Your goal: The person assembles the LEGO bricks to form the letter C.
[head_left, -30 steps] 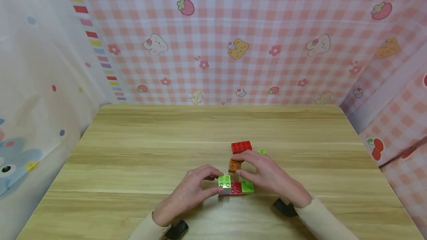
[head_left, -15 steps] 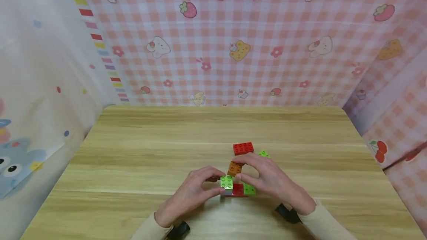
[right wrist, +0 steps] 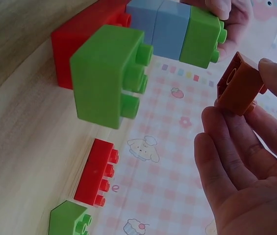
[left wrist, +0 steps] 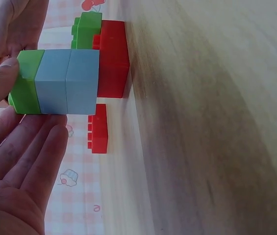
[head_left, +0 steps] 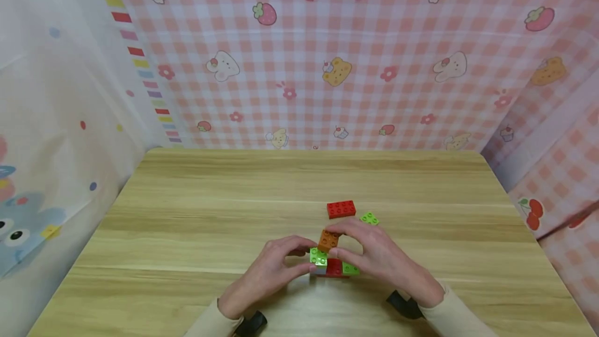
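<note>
My left hand pinches the top green brick of a small tower. Below that green brick are two blue-grey bricks, standing on one end of a long red brick. Another green brick is fixed on the red brick's other end, with bare red between the two. Thumb and fingers of my right hand pinch an orange brick. In the right wrist view the orange brick is tilted, its hollow underside facing the tower, a gap away from the green top.
Behind my right hand lie a loose red brick and a loose green brick on the wooden table. A pink checked cloth hangs behind the table's far edge.
My right hand has brought the orange brick from behind the red base toward the tower, where it now overlaps the green top in the head view. My left hand keeps its grip.
</note>
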{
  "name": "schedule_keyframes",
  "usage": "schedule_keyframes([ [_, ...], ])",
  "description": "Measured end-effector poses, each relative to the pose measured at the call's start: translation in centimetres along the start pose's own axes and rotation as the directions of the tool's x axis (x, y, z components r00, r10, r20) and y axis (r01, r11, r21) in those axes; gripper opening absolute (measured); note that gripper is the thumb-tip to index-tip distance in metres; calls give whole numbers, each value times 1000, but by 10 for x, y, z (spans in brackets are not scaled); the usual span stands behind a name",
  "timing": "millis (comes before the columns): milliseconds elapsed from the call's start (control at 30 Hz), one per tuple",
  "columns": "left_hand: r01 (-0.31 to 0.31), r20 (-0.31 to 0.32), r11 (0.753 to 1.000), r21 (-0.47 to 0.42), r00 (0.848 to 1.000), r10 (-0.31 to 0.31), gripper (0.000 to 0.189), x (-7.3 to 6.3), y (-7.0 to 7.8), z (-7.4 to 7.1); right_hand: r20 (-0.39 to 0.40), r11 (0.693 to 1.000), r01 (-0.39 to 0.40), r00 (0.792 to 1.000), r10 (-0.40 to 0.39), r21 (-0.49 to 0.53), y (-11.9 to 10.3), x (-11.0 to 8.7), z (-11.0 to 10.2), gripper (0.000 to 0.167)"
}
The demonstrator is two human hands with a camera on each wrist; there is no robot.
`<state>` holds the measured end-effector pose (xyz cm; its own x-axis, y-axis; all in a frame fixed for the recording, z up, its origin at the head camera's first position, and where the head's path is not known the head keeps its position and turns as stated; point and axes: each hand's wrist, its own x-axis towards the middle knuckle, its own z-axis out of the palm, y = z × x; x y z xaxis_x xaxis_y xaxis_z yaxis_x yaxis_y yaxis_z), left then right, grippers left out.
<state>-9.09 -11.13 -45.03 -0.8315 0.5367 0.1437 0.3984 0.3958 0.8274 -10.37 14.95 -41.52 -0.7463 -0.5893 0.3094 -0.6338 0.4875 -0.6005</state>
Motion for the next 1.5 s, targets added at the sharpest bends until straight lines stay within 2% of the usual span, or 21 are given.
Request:
schedule_keyframes([
  [267, 5, 7, 1000, 1, 1000, -5, 38, -1, -2, 0, 25, 999, 28, 999, -28, 15, -4, 1, 3, 36],
  [667, -30, 16, 1000, -3, 999, 30, 37, -1, -4, -1, 20, 995, 99, 995, -99, 9, -8, 2, 8, 37],
  [833, -54, 18, 999, -9, 998, 54, 36, -1, -4, -1, 28, 995, 104, 994, -104, 8, -9, 3, 8, 36],
  [1033, -52, 24, 998, -19, 998, 52, 35, 1, -5, -1, 35, 992, 127, 991, -127, 5, -9, 3, 9, 33],
  [1300, -51, 27, 998, -38, 998, 52, 34, 2, -5, -1, 69, 994, 105, 992, -106, 14, -9, 3, 8, 28],
  [1500, -76, 12, 997, -32, 997, 77, 32, 3, -7, 1, 42, 987, 161, 986, -161, 13, -7, 2, 11, 27],
])
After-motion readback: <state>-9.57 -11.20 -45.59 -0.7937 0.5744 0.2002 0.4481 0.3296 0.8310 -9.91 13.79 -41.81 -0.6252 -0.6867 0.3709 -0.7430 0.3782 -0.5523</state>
